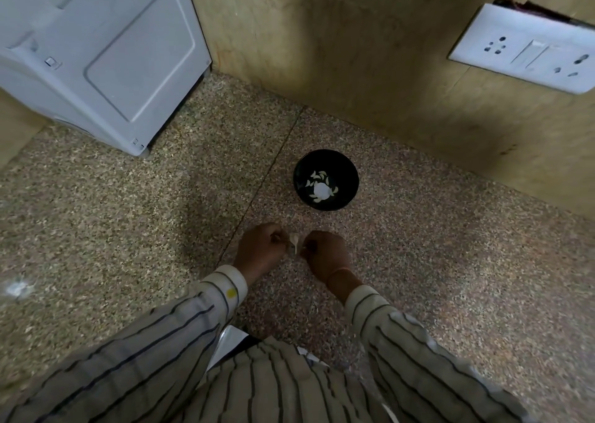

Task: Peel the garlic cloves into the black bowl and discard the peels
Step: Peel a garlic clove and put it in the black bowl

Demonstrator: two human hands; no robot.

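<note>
View: the camera looked down from the person's head onto a speckled stone counter (418, 293).
Left hand (262, 252): it was curled, with thumb and fingertips pinching one side of a clove; the wrist came out of a striped sleeve (180, 332).
Right hand (326, 255): it was also curled, its fingertips pinching at the other side of the same clove, with a thin band on the wrist.
Clove (294, 241): small and pale, it was held between the two hands, just above the counter, with a thin strip of peel hanging down from it. Whether it was fully peeled could not be told.
Bowl (325, 180): black and round, it stood upright on the counter beyond the hands, near the wall and clear of both hands.
Bowl contents: several pale peeled cloves (317, 177) lay at the bottom, around a round white patch in the middle.
Wall (370, 68): tan and tiled, it rose behind the bowl.
Socket plate (528, 47): white, with switches and pin holes, it was fixed to the wall at upper right, a red wire rising from behind it.
Appliance (106, 55): a large white box stood on the counter at upper left, well apart from the bowl.
Near edge: something shiny and white (230, 345) showed between the sleeves; it was too hidden to identify.
</note>
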